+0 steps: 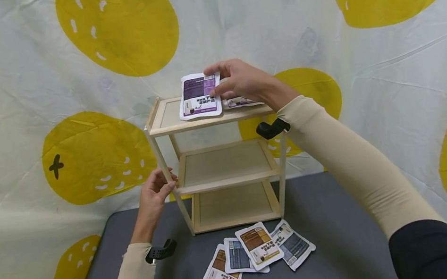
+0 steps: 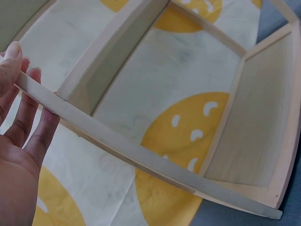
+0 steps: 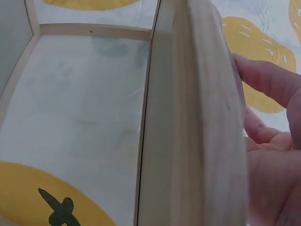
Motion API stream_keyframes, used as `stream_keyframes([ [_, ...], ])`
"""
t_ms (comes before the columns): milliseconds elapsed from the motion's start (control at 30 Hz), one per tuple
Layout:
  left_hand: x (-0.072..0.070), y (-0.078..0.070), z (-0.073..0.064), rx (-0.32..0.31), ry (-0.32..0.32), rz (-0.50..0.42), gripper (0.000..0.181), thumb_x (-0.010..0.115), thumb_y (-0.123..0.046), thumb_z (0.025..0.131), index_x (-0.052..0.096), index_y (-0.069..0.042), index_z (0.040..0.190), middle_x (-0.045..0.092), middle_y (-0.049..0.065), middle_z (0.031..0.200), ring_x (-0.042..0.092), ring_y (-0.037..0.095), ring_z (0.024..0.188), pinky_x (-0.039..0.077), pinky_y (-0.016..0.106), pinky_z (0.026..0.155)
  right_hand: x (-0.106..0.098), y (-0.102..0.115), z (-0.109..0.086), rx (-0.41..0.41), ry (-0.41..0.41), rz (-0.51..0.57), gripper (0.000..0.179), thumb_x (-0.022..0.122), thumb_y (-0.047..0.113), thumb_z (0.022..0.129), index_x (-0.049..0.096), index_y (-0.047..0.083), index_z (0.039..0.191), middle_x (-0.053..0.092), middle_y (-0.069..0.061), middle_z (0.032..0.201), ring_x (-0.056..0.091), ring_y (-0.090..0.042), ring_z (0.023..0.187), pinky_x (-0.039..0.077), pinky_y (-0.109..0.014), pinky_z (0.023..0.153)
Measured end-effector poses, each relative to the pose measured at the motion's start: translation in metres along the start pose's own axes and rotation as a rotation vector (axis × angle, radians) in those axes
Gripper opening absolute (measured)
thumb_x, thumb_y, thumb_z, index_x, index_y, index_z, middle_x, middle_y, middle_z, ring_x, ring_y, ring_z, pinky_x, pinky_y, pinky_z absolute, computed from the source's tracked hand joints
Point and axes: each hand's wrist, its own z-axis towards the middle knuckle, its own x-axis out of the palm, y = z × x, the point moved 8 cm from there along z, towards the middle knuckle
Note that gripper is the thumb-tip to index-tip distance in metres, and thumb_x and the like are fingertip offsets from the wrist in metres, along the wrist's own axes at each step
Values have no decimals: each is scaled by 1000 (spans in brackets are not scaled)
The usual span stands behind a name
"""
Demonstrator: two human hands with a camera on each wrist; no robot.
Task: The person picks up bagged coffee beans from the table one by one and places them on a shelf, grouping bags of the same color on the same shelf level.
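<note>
Head: right hand (image 1: pixel 243 82), pinching a purple-and-white pouch (image 1: pixel 198 99) by its edge at the top shelf's (image 1: pixel 196 126) left; left hand (image 1: pixel 155 196), gripping the post (image 1: pixel 157 152) of the three-tier wooden rack (image 1: pixel 229 183), presumably to steady it; four pouches (image 1: pixel 259 246), overlapping on the grey desk (image 1: pixel 345 241); left wrist: hold wrapped about the post; right wrist: shelf edge before the hand, pouch indiscernible.

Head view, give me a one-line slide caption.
Right hand holds a purple packet at the top shelf, left hand grips a post, four packets lie below.
</note>
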Motion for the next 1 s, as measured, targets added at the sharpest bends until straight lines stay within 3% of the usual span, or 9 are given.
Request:
stream_keyframes([
  [267,2,1,0,-7,6,0,31,64,-6,99,57,-4,130,61,24,115,64,32,108,55,26,89,-4,0,0,-35,-14,-96,68,73,8,94,41,9,153,51,-15,134,60,-25,111,51,-35,101],
  [467,4,-2,1,-5,13,-19,31,64,-6,99,57,-3,130,59,29,117,63,41,109,56,26,90,-10,2,-3,-39,-61,-270,78,75,28,93,35,10,157,40,-12,158,49,-24,136,42,-36,113],
  [567,4,-2,0,-8,14,-15,31,64,-7,99,57,-2,129,60,27,116,64,40,109,56,26,91,-14,4,-8,-40,-99,-337,77,74,34,94,36,10,157,38,-10,161,42,-24,144,38,-36,116],
  [733,2,-3,-2,-9,3,-1,32,64,-7,99,57,-5,130,62,21,115,65,29,107,55,25,90,-15,12,-20,-93,-140,-337,69,71,36,96,43,12,154,45,-9,156,47,-20,141,41,-36,114],
  [1000,2,-7,-1,14,4,11,39,64,-6,99,55,-9,137,62,18,112,65,21,104,54,26,89,-10,20,-45,-214,-126,-263,56,68,32,99,49,10,147,52,-4,149,55,-17,131,45,-38,110],
])
